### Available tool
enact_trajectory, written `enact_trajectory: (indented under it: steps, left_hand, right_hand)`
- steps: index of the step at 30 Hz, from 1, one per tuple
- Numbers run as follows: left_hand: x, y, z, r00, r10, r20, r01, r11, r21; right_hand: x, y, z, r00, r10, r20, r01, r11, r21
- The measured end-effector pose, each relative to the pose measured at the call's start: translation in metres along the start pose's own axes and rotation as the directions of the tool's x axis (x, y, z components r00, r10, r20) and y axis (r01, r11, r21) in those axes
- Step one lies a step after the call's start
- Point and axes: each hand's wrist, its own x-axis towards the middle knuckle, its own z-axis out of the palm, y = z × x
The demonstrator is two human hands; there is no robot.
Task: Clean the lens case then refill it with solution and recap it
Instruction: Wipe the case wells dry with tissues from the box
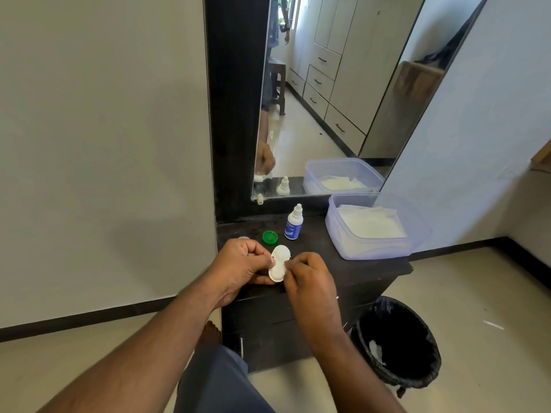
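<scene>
A person holds a white lens case [278,265] above the dark counter [343,257], the left hand [243,265] pinching its left edge with curled fingers and the right hand [307,272] pinching its right edge. A green cap [270,236] lies on the counter beside the solution bottle [294,223], with a tub of tissues [371,228] near. Whether the wells face up cannot be told. Judged from here, cleaning goes best with the case kept level over the counter, 1 hand steadying while the other wipes.
</scene>
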Motion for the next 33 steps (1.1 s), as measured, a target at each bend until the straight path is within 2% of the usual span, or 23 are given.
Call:
enact_trajectory:
  steps: [1, 3, 8, 14, 18, 22, 27, 30, 33]
  left_hand:
    - [0.0, 0.001, 0.0, 1.0, -0.005, -0.002, 0.005, 1.0, -0.004]
    - [0.0, 0.002, 0.0, 1.0, -0.023, 0.004, 0.023, 1.0, -0.006]
    - [0.002, 0.004, 0.0, 0.997, -0.056, 0.047, 0.056, 0.998, 0.001]
    - [0.002, 0.005, 0.001, 0.997, -0.062, 0.047, 0.061, 0.998, 0.018]
    - [0.002, 0.005, -0.001, 0.996, -0.076, 0.049, 0.073, 0.996, 0.045]
    - [0.003, 0.004, 0.0, 0.996, -0.075, 0.048, 0.073, 0.997, 0.038]
    - [0.001, 0.007, 0.001, 0.996, -0.082, 0.047, 0.08, 0.995, 0.053]
    - [0.0, 0.007, 0.0, 0.995, -0.088, 0.044, 0.086, 0.995, 0.052]
    - [0.0, 0.008, 0.0, 0.995, -0.091, 0.045, 0.088, 0.994, 0.063]
  right_hand:
    - [0.001, 0.001, 0.0, 1.0, 0.018, 0.005, -0.018, 1.0, -0.003]
    - [-0.001, 0.002, 0.001, 0.998, -0.035, 0.043, 0.036, 0.999, -0.024]
    - [0.005, 0.008, -0.002, 0.997, -0.052, 0.057, 0.05, 0.998, 0.041]
    - [0.013, 0.016, -0.013, 0.917, -0.339, 0.21, 0.347, 0.938, 0.001]
    - [0.015, 0.025, -0.023, 0.915, -0.313, 0.252, 0.308, 0.949, 0.063]
    - [0.014, 0.025, -0.02, 0.935, -0.278, 0.219, 0.251, 0.957, 0.143]
    - [0.018, 0.018, -0.023, 0.838, -0.479, 0.261, 0.47, 0.877, 0.099]
    - [0.022, 0.021, -0.023, 0.831, -0.487, 0.27, 0.498, 0.866, 0.028]
    - [0.022, 0.019, -0.02, 0.791, -0.528, 0.308, 0.557, 0.83, -0.008]
